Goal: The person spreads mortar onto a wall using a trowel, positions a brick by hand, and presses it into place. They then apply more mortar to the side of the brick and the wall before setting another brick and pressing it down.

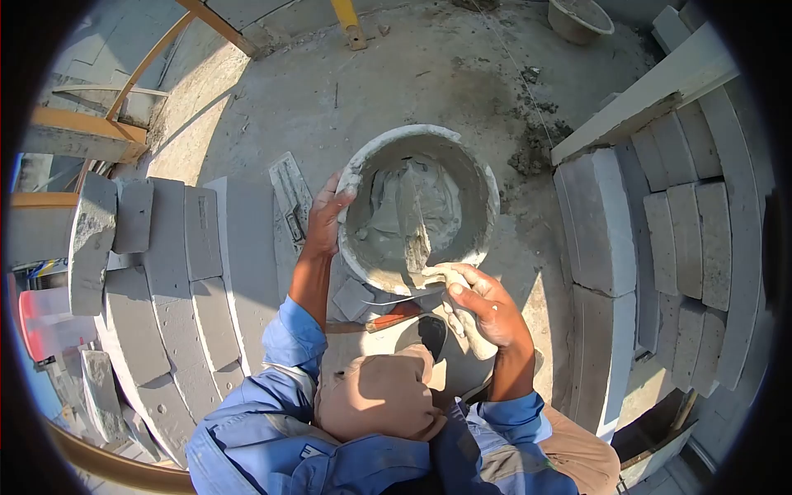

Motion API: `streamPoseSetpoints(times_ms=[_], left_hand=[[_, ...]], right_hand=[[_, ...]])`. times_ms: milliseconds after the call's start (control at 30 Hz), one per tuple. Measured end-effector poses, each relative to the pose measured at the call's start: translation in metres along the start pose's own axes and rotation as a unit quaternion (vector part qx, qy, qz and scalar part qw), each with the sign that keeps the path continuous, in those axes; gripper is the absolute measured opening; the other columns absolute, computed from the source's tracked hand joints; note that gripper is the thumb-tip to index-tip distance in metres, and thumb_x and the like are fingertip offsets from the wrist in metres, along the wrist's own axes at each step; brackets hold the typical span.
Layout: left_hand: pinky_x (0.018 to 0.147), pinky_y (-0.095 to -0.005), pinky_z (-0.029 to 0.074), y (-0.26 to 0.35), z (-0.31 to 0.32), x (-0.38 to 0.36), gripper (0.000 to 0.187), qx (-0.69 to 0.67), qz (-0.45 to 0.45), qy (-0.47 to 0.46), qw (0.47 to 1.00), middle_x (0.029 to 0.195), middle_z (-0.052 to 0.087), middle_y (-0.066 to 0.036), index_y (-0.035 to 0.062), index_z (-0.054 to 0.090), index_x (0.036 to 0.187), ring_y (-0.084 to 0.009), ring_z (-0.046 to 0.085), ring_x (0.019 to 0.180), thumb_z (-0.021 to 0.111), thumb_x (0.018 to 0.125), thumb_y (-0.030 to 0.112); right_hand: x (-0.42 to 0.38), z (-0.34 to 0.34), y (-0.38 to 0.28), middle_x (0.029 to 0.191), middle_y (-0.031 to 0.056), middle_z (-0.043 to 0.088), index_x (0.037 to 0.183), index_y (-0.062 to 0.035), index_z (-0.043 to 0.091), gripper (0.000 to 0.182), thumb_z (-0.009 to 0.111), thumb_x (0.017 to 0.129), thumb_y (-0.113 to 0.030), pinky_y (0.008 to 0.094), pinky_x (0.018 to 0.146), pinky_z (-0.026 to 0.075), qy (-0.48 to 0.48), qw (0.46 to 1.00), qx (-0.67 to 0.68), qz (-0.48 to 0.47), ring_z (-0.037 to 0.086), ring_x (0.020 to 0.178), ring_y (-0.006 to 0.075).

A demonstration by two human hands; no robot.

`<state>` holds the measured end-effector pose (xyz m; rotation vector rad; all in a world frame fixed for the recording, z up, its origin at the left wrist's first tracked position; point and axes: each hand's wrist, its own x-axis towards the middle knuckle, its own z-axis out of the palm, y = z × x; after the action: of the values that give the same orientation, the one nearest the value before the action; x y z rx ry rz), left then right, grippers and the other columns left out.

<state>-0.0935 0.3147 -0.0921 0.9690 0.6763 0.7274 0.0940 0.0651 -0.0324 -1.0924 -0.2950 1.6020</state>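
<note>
A round mortar-crusted bucket (492, 198) stands in front of me with wet grey mortar (445, 198) inside. My left hand (324, 216) is closed on its left rim, thumb over the edge. Just outside the near right rim, my right hand (488, 309) is wrapped round the pale, mortar-coated handle of a trowel. The long narrow blade of this trowel (412, 219) reaches into the bucket and is caked with mortar. Part of the handle is hidden by my fingers. Below the bucket lies a tool with an orange-red handle (393, 317).
A flat mortar-smeared float (290, 194) lies left of the bucket. Stacked grey blocks (169, 239) rise on the left, and a block wall (596, 223) on the right. A basin (581, 21) and a yellow bar (348, 23) are at the far side.
</note>
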Motion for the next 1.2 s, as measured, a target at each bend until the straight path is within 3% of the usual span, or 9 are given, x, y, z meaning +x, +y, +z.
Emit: streamPoseSetpoints(times_ms=[233,367,400,567,633,800,867,1000,1200], left_hand=[[0.106,-0.0308,0.043,0.003,0.027,-0.006,0.059,0.058,0.002,-0.062,0.996,0.128,0.064,-0.010,-0.0052,0.054,0.139,-0.0178,0.060,0.117,0.071,0.086,0.015],[0.103,-0.0303,0.044,0.004,0.026,0.002,0.060,0.072,-0.008,-0.096,0.993,0.125,0.065,-0.009,-0.0052,0.056,0.137,-0.0173,0.061,0.114,0.073,0.085,0.018],[0.103,-0.0304,0.045,0.004,0.026,0.002,0.060,0.083,-0.015,-0.103,0.991,0.124,0.065,-0.009,-0.0052,0.055,0.137,-0.0172,0.061,0.113,0.073,0.085,0.019],[0.101,-0.0303,0.046,0.006,0.031,0.007,0.058,0.034,-0.031,-0.101,0.994,0.122,0.066,-0.009,-0.0045,0.055,0.138,-0.0173,0.062,0.112,0.071,0.086,0.016],[0.101,-0.0303,0.047,0.008,0.028,0.011,0.057,0.032,-0.033,-0.098,0.994,0.122,0.066,-0.010,-0.0044,0.054,0.138,-0.0174,0.062,0.113,0.070,0.087,0.015],[0.101,-0.0301,0.047,0.010,0.022,0.019,0.053,0.036,-0.027,-0.095,0.994,0.124,0.066,-0.010,-0.0039,0.055,0.138,-0.0173,0.062,0.112,0.068,0.088,0.011],[0.101,-0.0302,0.047,0.008,0.024,0.011,0.054,0.033,-0.030,-0.090,0.995,0.124,0.066,-0.010,-0.0035,0.056,0.137,-0.0173,0.062,0.112,0.068,0.088,0.012],[0.101,-0.0306,0.045,0.008,0.036,0.002,0.056,0.111,-0.011,-0.105,0.988,0.122,0.066,-0.008,-0.0032,0.058,0.136,-0.0170,0.062,0.112,0.072,0.084,0.014],[0.101,-0.0307,0.045,0.008,0.051,-0.003,0.060,0.161,-0.012,-0.124,0.979,0.122,0.066,-0.008,-0.0038,0.058,0.137,-0.0164,0.060,0.113,0.075,0.082,0.015]], right_hand=[[0.064,-0.013,0.025,0.076,0.0015,0.061,0.125,-0.0015,0.062,0.035,0.066,0.099,-0.024,0.0246,0.047,0.044,-0.033,0.996,0.033,0.080,0.056,0.055,0.0100],[0.063,-0.014,0.036,0.097,0.0055,0.071,0.127,-0.0025,0.066,0.040,0.070,0.093,-0.022,0.0264,0.076,0.051,-0.065,0.984,-0.161,-0.026,0.064,0.085,0.0111],[0.058,-0.014,0.029,0.105,0.0060,0.073,0.127,-0.0045,0.068,0.040,0.072,0.090,-0.020,0.0289,0.089,0.048,-0.096,0.980,-0.172,0.031,0.063,0.097,0.0129],[0.050,-0.046,0.015,0.104,0.0064,0.072,0.124,-0.0045,0.068,0.044,0.076,0.086,-0.025,0.0316,0.086,0.048,-0.161,0.938,-0.304,-0.038,0.062,0.094,0.0151],[0.043,-0.053,-0.009,0.103,0.0063,0.073,0.124,-0.0047,0.068,0.044,0.076,0.086,-0.025,0.0315,0.085,0.048,-0.202,0.914,-0.346,0.064,0.063,0.093,0.0151],[0.025,-0.071,-0.020,0.095,0.0020,0.068,0.126,-0.0010,0.067,0.040,0.074,0.091,-0.020,0.0265,0.077,0.048,-0.207,0.952,-0.198,0.111,0.060,0.086,0.0094],[0.020,-0.069,-0.020,0.094,0.0031,0.068,0.126,0.0004,0.067,0.039,0.070,0.094,-0.022,0.0263,0.076,0.049,-0.122,0.978,-0.134,0.105,0.060,0.083,0.0096],[0.040,-0.055,0.005,0.096,0.0032,0.069,0.124,-0.0001,0.068,0.039,0.070,0.094,-0.025,0.0264,0.082,0.047,-0.052,0.977,-0.195,0.070,0.060,0.091,0.0099],[0.054,-0.047,0.026,0.098,0.0028,0.071,0.122,-0.0006,0.069,0.035,0.071,0.094,-0.022,0.0253,0.079,0.048,-0.136,0.979,-0.140,0.057,0.061,0.086,0.0095]])
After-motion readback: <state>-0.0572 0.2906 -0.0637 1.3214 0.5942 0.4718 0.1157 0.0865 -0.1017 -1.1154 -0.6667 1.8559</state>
